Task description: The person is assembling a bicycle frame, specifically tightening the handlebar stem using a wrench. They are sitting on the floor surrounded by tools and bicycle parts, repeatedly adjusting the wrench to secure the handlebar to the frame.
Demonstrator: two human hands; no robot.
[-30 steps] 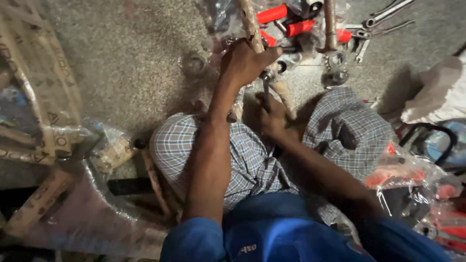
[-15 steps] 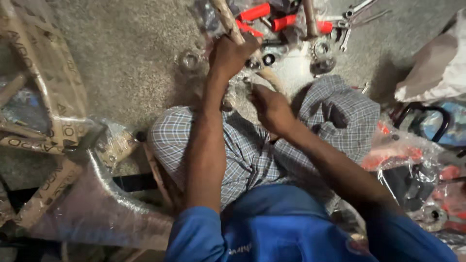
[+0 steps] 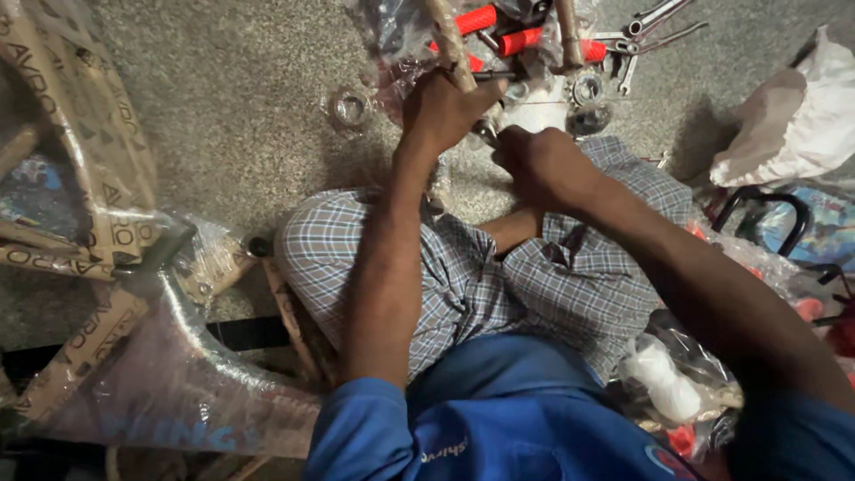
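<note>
My left hand [image 3: 445, 111] grips a paper-wrapped tube [image 3: 445, 36] of a bicycle part that runs up and away from me. My right hand [image 3: 539, 160] is closed just to its right, fingers wrapped around a small metal tool [image 3: 488, 132] whose tip meets the tube's lower end. Both hands work above my crossed legs in checked cloth [image 3: 499, 276]. A second wrapped tube [image 3: 568, 36] stands parallel beyond the hands, with red handlebar grips [image 3: 499, 31] behind them.
Spanners [image 3: 655, 22] and small round metal parts [image 3: 586, 89] lie on the speckled floor ahead, a ring [image 3: 349, 109] to the left. A bicycle frame in cardboard and plastic wrap [image 3: 116, 294] fills the left. A white bag [image 3: 793, 125] and plastic-wrapped parts [image 3: 677, 383] sit right.
The view has shifted downward, so hands and parts sit higher in frame. My right hand has risen from my lap up to the tube's end beside my left hand.
</note>
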